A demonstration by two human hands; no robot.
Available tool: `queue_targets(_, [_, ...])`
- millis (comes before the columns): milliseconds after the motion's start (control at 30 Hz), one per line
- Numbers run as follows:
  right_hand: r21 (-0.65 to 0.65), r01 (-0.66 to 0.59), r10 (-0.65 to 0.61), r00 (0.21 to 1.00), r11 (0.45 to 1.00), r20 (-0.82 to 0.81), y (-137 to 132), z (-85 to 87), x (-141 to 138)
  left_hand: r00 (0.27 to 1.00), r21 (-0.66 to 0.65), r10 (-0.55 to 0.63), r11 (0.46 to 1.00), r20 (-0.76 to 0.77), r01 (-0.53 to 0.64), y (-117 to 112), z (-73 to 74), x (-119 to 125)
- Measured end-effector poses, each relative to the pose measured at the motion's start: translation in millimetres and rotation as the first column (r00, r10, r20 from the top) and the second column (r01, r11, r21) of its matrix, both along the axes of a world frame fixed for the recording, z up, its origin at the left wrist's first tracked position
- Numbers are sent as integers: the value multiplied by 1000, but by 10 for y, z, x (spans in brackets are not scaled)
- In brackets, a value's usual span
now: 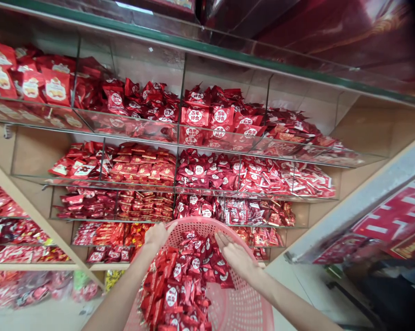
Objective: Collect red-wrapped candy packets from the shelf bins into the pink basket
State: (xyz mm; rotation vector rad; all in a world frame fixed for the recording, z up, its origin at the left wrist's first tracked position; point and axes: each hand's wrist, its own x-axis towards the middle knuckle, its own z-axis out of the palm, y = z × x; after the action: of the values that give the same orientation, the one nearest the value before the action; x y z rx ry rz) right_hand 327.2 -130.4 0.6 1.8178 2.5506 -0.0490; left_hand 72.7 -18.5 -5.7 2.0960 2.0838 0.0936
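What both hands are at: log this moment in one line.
left hand: holds pink basket by rim | right hand: inside basket, at red packets | beyond: stocked glass shelves

"百年好合" on red packets [221,116], upper centre | heaped packets [187,289], lower centre: characters too blurred | large packets [57,87], upper left: print too small
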Motion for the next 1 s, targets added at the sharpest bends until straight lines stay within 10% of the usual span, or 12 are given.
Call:
queue_targets(267, [-286,91,-116,991,954,-69,-68,74,-129,1000,38,3,999,-5,-3,-8,-15,-13])
queue_targets(400, [-280,94,-112,993,955,-48,21,494,-156,1000,47,-5,999,9,5,-18,-7,-18])
queue_targets(700, [249,113,-47,966,962,-254,819,1900,-424,1000,57,-17,998,23,15,-28,-15,-35])
queue_targets(1000, [-32,292,-293,951,956,-94,1514,2070,-918,999,55,3,998,45,-5,2,-92,-54])
